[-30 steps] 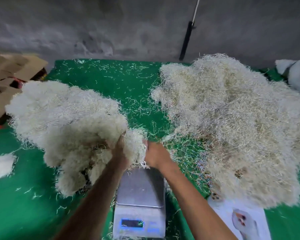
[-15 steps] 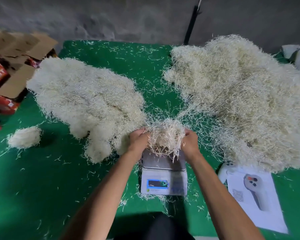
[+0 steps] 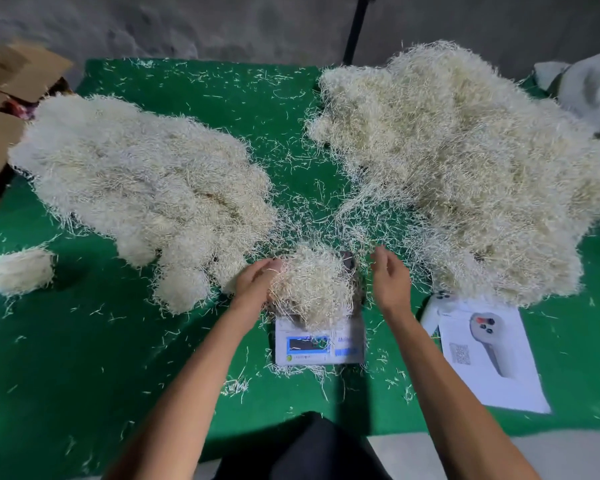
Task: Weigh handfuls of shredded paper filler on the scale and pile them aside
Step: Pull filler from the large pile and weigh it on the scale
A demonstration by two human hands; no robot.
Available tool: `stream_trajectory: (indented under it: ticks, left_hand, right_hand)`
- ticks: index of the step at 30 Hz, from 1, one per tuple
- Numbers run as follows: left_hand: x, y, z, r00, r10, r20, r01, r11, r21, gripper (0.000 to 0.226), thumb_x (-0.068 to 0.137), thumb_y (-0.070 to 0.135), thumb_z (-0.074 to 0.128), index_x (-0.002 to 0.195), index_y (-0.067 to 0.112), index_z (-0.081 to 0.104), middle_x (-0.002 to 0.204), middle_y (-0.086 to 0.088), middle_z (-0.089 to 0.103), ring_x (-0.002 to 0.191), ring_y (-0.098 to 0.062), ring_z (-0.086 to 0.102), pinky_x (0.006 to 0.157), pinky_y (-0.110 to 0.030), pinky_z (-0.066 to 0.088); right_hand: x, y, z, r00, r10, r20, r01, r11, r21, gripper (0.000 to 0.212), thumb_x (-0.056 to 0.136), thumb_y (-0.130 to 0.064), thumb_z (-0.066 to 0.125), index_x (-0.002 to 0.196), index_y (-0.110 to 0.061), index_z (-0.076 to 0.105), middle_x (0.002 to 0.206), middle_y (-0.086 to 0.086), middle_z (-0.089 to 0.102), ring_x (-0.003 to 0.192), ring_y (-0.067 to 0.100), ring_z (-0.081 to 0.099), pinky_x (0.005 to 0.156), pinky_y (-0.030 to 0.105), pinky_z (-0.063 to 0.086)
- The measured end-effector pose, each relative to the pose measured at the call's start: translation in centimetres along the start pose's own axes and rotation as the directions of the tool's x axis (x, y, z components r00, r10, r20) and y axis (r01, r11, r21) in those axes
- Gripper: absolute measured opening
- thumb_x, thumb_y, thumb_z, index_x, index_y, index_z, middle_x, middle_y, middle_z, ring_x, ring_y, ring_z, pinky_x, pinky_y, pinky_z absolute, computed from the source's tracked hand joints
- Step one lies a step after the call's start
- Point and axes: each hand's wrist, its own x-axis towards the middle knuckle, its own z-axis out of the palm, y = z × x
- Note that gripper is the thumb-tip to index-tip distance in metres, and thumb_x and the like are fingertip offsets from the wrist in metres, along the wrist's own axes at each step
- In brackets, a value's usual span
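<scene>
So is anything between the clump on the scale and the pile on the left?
Nothing visible. The clump sits on the scale, the left hand touches its left side, and the left pile lies just beyond.

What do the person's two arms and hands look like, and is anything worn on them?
Both forearms are bare up to the frame edge: no sleeves, gloves, watch or bracelet show. The left hand has dark-painted nails on the fingertips that show. The right hand shows no ring; its nails cannot be made out.
</scene>
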Motion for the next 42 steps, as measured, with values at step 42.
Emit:
stream_trajectory:
  ticks: [42]
  left_hand:
    - [-2.8, -1.9, 2.7, 0.982, 0.185, 0.021, -0.185, 0.956, 0.226, 0.087, 0.084, 0.075, 0.058, 0.154, 0.033, 0.029, 0.152, 0.017, 0.036, 0.135, -0.006, 0.036, 0.107, -0.034, 0.03]
  right_hand:
    - [-7.2, 3.2, 3.5, 0.876, -0.246, 0.414, 0.344, 0.922, -0.179, 0.083, 0.086, -0.077, 0.061, 0.152, -0.033, 0.036, 0.093, -0.012, 0.063, 0.066, -0.001, 0.056, 0.061, 0.018, 0.051]
